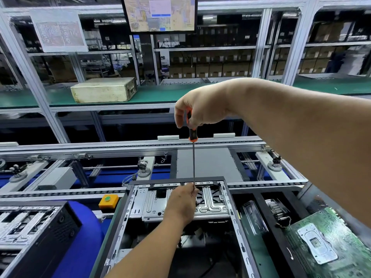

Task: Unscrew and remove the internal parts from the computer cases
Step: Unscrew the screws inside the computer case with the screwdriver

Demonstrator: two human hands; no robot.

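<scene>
Computer case (176, 227) lying open, stiff sheet metal, sharp-edged. Gripping screwdriver (193, 135) handle in curled right hand (197, 106) above case; left hand (183, 199) pinching shaft just over drive bracket (210, 205), steadying tip.

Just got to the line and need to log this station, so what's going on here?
A person is working on an open computer case with a long screwdriver. The right hand grips the orange and black handle from above, holding the tool upright. The left hand pinches the shaft low down, steadying the tip inside the case near the metal drive bracket. A green circuit board lies to the right, outside the case.
</scene>
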